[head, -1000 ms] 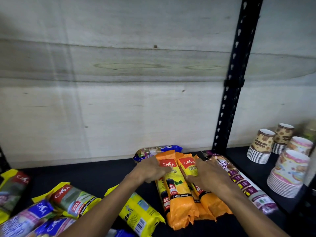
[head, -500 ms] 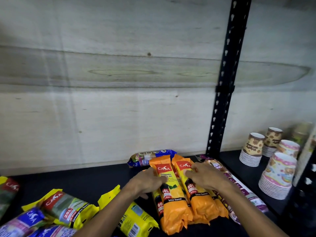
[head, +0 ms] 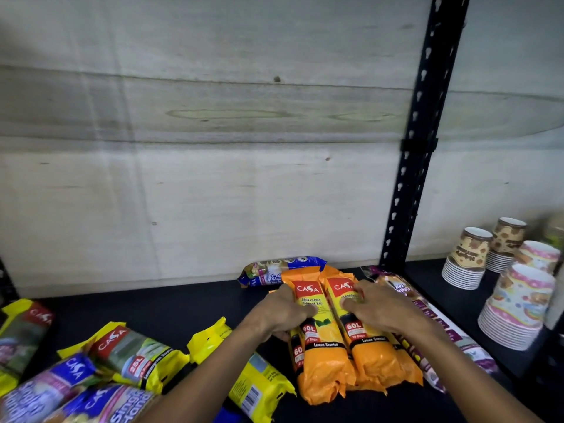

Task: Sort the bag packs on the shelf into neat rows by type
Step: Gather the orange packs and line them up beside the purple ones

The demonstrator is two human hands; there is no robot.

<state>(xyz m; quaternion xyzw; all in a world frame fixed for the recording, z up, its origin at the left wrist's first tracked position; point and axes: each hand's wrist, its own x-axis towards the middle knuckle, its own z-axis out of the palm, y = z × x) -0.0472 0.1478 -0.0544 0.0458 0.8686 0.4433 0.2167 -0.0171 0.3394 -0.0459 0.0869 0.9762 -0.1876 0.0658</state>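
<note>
Orange garbage bag packs [head: 326, 358] lie side by side on the black shelf [head: 158, 309], stacked over others below. My left hand [head: 282, 312] grips the left side of the orange stack. My right hand [head: 374, 306] presses on the right orange pack [head: 370, 358]. A long purple pack [head: 433, 328] lies right of them. A blue pack [head: 274, 271] rests against the back wall. Yellow packs [head: 256, 380] [head: 134, 355] and blue-purple packs [head: 55, 389] lie loose at the left.
A black perforated upright [head: 415, 141] divides the shelf. Right of it stand stacks of paper cups [head: 467, 257] [head: 515, 306]. A pale board wall [head: 183, 178] closes the back. A yellow-green pack [head: 21, 331] sits at the far left edge.
Both hands have slid along the orange packs, squaring them together side by side. The view has shifted slightly left and closer.
</note>
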